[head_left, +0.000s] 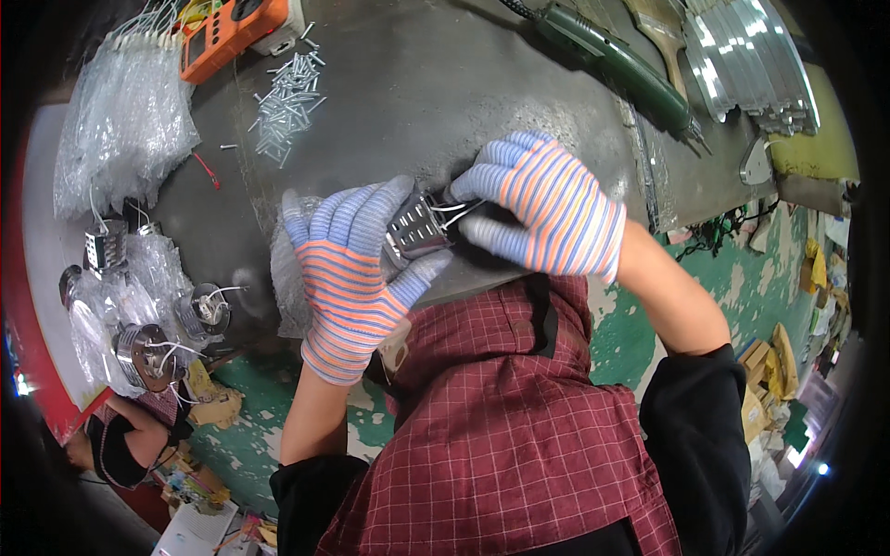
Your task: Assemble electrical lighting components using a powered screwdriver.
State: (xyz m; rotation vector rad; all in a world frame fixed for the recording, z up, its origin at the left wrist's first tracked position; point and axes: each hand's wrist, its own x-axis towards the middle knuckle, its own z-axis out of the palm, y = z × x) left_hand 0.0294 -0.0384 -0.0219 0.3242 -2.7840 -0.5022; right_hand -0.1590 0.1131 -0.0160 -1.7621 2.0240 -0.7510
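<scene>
Both my hands wear striped knit gloves and work at the table's near edge. My left hand (348, 264) grips a small shiny metal housing (417, 230) with rows of slots, fingers along its far side and thumb on its near side. White wires (451, 215) come out of the housing's right end. Around those wires the fingers of my right hand (552, 199) are curled, thumb below; the exact pinch point is partly hidden. Clear bubble wrap (289, 283) lies under and beside my left hand.
Loose screws (287, 107) lie in a pile ahead, near an orange meter (232, 37). Bubble-wrapped wired parts (125, 116) and round metal units (148, 357) are at left. A green power tool (612, 65), brush (660, 42) and stacked metal plates (751, 65) occupy the far right.
</scene>
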